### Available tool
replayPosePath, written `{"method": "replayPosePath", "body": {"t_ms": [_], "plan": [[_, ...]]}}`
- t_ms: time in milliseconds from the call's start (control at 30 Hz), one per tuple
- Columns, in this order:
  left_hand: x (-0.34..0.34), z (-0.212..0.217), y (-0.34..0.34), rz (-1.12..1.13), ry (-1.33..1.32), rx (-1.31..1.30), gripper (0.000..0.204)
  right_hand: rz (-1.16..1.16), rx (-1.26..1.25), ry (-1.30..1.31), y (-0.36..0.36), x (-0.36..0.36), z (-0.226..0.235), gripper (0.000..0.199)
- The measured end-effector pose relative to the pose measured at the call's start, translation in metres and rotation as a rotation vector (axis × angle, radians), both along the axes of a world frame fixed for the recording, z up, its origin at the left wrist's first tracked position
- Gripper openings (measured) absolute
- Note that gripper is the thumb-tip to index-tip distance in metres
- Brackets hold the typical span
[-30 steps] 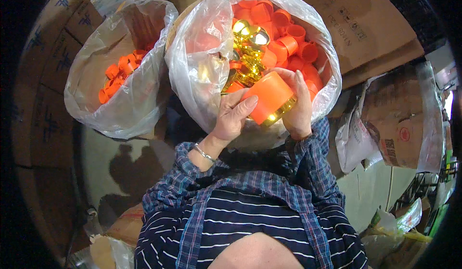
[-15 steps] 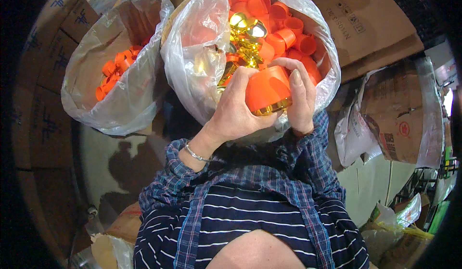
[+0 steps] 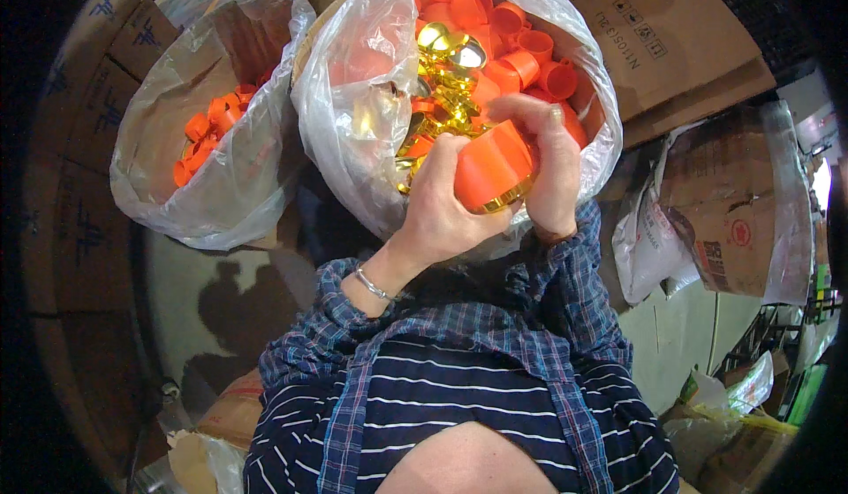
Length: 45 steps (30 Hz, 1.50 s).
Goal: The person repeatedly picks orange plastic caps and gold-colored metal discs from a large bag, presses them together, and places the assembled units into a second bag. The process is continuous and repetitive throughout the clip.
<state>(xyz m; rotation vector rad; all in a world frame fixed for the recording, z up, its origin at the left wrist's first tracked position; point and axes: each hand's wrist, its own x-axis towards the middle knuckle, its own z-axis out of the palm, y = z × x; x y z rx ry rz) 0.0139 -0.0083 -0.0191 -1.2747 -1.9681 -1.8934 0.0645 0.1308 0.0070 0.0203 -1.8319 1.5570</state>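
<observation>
An orange cup-shaped piece [image 3: 491, 165] with a shiny gold band round its lower edge is held tilted above the near rim of a large plastic-lined bin. My left hand [image 3: 446, 195] is closed on its left side, the thumb reaching along the near edge. Curved round the right and far sides is my right hand [image 3: 555, 163], its fingers slightly smeared by motion and partly hidden behind the piece. Just beyond my hands, the bin holds loose orange cups [image 3: 521, 68] and a heap of shiny gold rings [image 3: 446, 87].
A clear plastic liner [image 3: 353, 154] drapes over the big bin's rim. To its left stands a second lined bin [image 3: 150, 176] with several orange pieces [image 3: 210, 130]. Cardboard boxes [image 3: 75, 229] line the left side; more cardboard [image 3: 733, 202] and a white sack [image 3: 654, 242] are at the right.
The orange piece has turned and tilted slightly in my hands. My right fingers have shifted at its far side, and my left wrist has moved a little to the right.
</observation>
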Motion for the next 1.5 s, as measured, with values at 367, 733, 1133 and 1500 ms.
{"method": "replayPosePath", "body": {"t_ms": [367, 733, 1133, 1500], "plan": [[-0.163, 0.043, -0.148, 0.408, -0.181, 0.335, 0.063, -0.08, -0.122, -0.447, 0.096, 0.029, -0.028, 0.033], [-0.167, 0.001, -0.153, 0.44, -0.167, 0.209, 0.045, -0.134, 0.413, -1.093, 0.185, -0.139, -0.095, 0.093], [-0.127, 0.001, 0.008, -0.164, -0.095, -0.293, 0.023, -0.336, 0.535, -0.991, 0.194, -0.147, -0.077, 0.083], [-0.139, -0.019, 0.056, 0.014, 0.158, -0.391, 0.026, 0.043, 0.176, -0.638, 0.168, -0.131, -0.051, 0.04]]}}
